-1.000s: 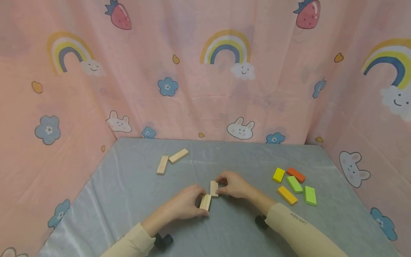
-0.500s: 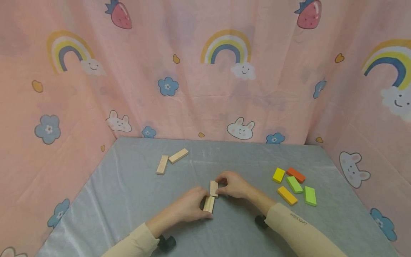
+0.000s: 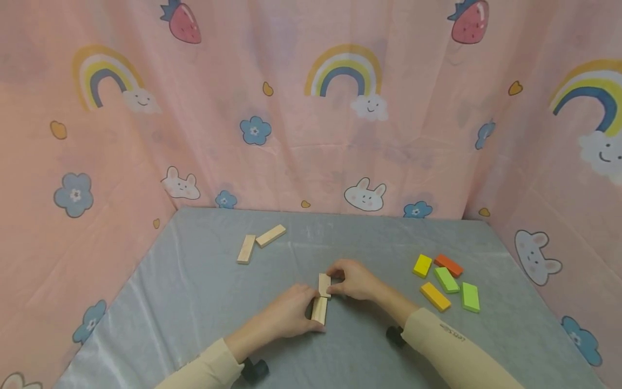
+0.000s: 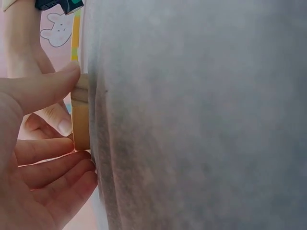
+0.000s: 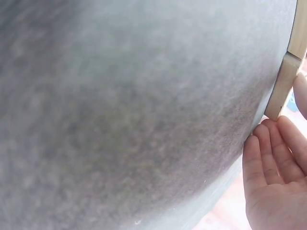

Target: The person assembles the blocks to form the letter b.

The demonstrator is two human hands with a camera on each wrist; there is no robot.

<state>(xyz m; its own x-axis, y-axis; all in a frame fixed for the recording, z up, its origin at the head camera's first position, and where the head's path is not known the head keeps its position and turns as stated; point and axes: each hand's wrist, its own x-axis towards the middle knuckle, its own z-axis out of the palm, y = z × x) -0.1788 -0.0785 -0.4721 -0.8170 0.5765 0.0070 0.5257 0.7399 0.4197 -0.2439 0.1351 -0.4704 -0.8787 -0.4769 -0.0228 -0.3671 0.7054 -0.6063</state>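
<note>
Two plain wooden blocks lie end to end in a line at the middle of the table, seen in the head view. My left hand (image 3: 293,310) pinches the near wooden block (image 3: 319,313) between thumb and fingers at its two ends. At the far wooden block (image 3: 324,283), my right hand (image 3: 356,280) has its thumb and fingers on the two ends. The ends of the blocks meet, and in the right wrist view the near block (image 5: 298,31) touches the far block (image 5: 284,84) at a thin seam.
Two more wooden blocks (image 3: 247,249) (image 3: 270,236) lie at the back left. On the right are a yellow block (image 3: 422,266), an orange-red block (image 3: 448,266), a yellow-orange block (image 3: 435,296) and two green blocks (image 3: 470,297). A pink curtain (image 3: 311,156) surrounds the grey table.
My left hand has moved slightly right and toward me with the near block, bringing it more in line with the far block. My right hand has stayed about where it was.
</note>
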